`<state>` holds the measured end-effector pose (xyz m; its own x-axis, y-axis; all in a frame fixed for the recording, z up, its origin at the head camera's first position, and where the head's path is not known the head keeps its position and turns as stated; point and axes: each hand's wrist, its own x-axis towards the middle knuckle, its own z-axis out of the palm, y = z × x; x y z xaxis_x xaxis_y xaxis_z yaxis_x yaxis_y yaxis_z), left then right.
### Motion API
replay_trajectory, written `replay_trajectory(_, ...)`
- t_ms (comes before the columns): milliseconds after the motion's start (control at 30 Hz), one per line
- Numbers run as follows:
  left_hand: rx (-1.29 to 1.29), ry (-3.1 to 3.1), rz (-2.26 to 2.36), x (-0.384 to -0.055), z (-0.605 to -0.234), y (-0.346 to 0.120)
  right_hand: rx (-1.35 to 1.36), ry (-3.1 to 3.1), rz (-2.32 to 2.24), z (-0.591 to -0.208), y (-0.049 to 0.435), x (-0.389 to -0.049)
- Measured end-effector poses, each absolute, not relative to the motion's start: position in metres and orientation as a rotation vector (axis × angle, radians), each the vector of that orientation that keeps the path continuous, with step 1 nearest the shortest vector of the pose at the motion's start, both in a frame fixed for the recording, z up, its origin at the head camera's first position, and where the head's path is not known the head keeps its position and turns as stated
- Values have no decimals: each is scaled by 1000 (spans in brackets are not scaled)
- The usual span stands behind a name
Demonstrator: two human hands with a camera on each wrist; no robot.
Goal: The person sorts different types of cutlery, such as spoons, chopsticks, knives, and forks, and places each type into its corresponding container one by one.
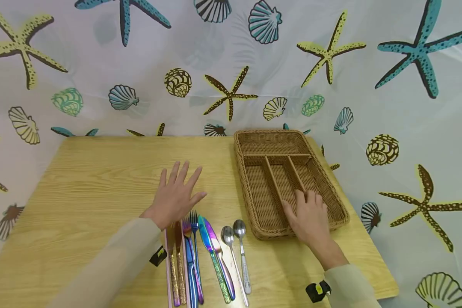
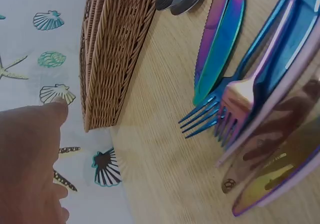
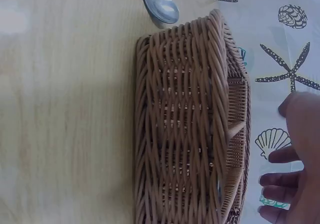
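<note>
My left hand [image 1: 173,194] is spread flat above the table, palm down, just past the upper ends of a row of cutlery. Under and below its wrist lie two glittery-handled knives [image 1: 180,273] between slim pink sticks, and two forks [image 2: 235,102], one blue and one pinkish. Two rainbow knives [image 1: 211,244] and two silver spoons [image 1: 228,235] continue the row rightward. At the front of a brown wicker cutlery basket [image 1: 250,205], my right hand [image 1: 309,218] reaches over the compartments, its fingers loosely bent with nothing between them in the right wrist view.
The basket has one wide back compartment and three long ones split by dividers [image 1: 273,179]. It stands near the right edge of the wooden table [image 1: 111,179]. A white curtain [image 1: 146,64] printed with shells and starfish hangs behind and beside the table.
</note>
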<state>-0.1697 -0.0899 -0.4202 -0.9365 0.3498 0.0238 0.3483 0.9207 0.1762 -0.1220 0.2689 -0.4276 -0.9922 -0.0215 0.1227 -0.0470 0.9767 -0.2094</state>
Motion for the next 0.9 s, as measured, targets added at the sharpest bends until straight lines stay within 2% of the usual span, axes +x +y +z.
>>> replay_trajectory(167,667,3065,206,-188,-419,-71,32,-2925,248,-431,271,-114)
replay_trajectory(433,758,3062,222,-230,-420,-33,-235,-3040,495,-442,272,-102)
replay_trajectory(667,782,3015,76,-265,-426,16,-180,-2940,422,-463,270,-98)
replay_trajectory(900,785,2898,-272,-277,-437,42,-139,-2888,302,-468,267,-92)
